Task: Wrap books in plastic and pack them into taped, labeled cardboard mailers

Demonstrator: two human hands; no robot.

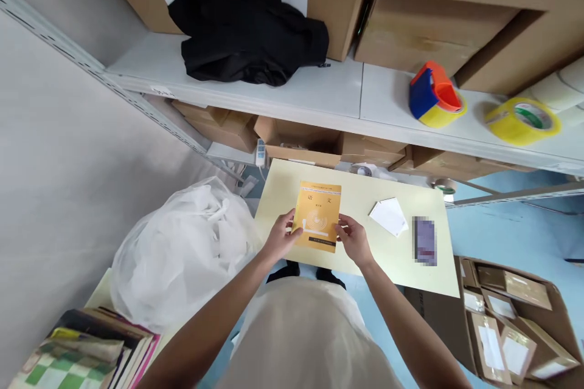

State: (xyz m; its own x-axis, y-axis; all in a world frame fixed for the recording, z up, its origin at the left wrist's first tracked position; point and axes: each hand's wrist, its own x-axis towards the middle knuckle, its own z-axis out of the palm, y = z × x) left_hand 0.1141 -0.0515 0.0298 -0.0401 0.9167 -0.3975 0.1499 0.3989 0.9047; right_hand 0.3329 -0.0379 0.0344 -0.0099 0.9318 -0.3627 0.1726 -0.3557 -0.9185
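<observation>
A yellow-orange book (318, 203) with Chinese print and a pale circular drawing on its cover is held face up over the near side of a cream table (360, 255). My left hand (281, 237) grips its left edge, thumb on the cover and fingers at the side. On the opposite edge, my right hand (353, 239) is closed on the book the same way. Right of the book lie a few white cards (389, 217) in a loose stack. Beyond them is a blurred purple-grey rectangular item (425, 241).
A large translucent plastic bag (182, 249) bulges at the left, near stacked books (86, 352). Behind the table, a shelf (337, 94) bears black clothing (255, 30), a tape dispenser (435, 96), a tape roll (522, 120) and boxes. An open carton (465, 316) of parcels stands at lower right.
</observation>
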